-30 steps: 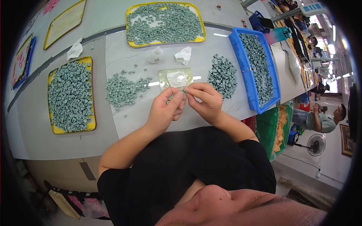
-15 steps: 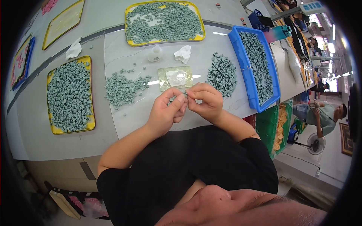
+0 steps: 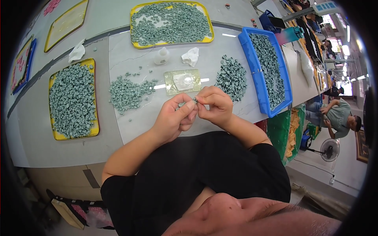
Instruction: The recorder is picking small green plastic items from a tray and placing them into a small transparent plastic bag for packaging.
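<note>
**Your left hand [image 3: 173,118] and right hand [image 3: 215,105] meet at a small green piece [image 3: 195,100]**

The piece sits between your two hands, at the fingertips, just below the square pad [image 3: 171,89]. On its left, your left hand is curled closed around a few green bits [image 3: 181,104], which show between thumb and index finger; its thumb tip lies close to the piece, though you cannot tell whether it touches. On its right, your right thumb and index finger pinch the piece, the other fingers bent.

Your left forearm slants up and to the right, your right one up and to the left, elbows spread.

From left to right around you lie a yellow tray [image 3: 96,131] heaped with green pieces, a loose left pile [image 3: 128,94], a white bottle [image 3: 161,57], a crumpled white tissue [image 3: 191,57], a darker right pile [image 3: 231,78] and a filled blue bin [image 3: 256,76].
</note>
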`<action>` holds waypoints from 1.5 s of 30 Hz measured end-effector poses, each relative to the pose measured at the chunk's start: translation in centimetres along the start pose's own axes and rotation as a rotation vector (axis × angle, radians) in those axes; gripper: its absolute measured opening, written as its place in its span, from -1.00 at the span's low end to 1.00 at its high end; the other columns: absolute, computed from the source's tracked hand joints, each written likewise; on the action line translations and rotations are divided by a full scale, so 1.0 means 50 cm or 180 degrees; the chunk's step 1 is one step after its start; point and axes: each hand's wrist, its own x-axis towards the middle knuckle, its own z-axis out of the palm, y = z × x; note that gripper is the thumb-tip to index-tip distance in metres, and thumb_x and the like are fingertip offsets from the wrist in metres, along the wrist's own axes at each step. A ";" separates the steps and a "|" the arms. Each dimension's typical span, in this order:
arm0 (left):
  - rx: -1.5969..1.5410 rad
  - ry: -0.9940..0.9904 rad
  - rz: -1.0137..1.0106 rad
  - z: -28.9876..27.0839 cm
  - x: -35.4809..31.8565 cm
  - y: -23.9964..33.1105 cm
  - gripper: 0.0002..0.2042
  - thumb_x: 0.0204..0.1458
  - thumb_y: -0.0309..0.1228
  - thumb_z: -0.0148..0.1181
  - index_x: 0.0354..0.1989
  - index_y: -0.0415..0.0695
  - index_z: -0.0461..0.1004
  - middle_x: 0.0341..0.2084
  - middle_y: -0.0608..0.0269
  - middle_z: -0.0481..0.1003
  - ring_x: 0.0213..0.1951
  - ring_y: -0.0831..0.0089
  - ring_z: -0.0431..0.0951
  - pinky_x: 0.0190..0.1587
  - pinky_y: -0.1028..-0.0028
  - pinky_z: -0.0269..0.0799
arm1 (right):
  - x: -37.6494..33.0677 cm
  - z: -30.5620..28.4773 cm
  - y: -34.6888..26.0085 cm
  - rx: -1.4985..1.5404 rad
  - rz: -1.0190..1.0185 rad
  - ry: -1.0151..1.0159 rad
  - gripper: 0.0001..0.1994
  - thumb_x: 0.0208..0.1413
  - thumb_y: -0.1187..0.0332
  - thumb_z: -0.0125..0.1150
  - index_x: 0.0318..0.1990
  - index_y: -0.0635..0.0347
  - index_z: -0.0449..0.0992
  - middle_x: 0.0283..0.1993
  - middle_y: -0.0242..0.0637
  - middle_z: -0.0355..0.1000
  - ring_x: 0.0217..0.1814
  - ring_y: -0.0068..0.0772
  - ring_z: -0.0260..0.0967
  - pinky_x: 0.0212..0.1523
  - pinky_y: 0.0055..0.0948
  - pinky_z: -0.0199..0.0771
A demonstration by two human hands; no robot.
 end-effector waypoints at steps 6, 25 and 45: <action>0.0215 -0.0050 -0.0014 0.012 0.001 0.006 -0.89 0.18 -0.38 -0.04 -0.32 -0.15 0.28 -0.58 0.37 0.28 -0.65 0.72 0.07 -0.66 0.68 -0.09 | 0.011 -0.028 0.013 0.0559 0.0172 -0.0270 -0.79 -0.29 0.66 0.28 -0.40 0.29 0.49 -0.39 -0.26 0.43 -0.39 -0.41 0.40 -0.41 -0.52 0.40; 0.0822 0.0231 0.0536 0.036 0.016 0.004 -0.86 0.18 -0.37 -0.01 -0.31 -0.19 0.31 -0.57 0.39 0.33 -0.60 0.74 0.19 -0.63 0.70 0.04 | 0.040 -0.039 -0.030 -0.0633 -0.0459 -0.0099 -0.76 -0.28 0.70 0.26 -0.34 0.33 0.51 -0.42 -0.22 0.43 -0.50 -0.42 0.38 -0.53 -0.57 0.35; 0.0991 0.0325 0.0549 0.033 0.018 0.006 -0.88 0.17 -0.40 -0.01 -0.31 -0.19 0.30 -0.57 0.38 0.34 -0.60 0.75 0.21 -0.65 0.71 0.06 | 0.038 -0.033 -0.032 -0.0648 -0.0194 0.0040 -0.75 -0.27 0.65 0.28 -0.32 0.33 0.53 -0.41 -0.24 0.44 -0.46 -0.45 0.43 -0.49 -0.57 0.46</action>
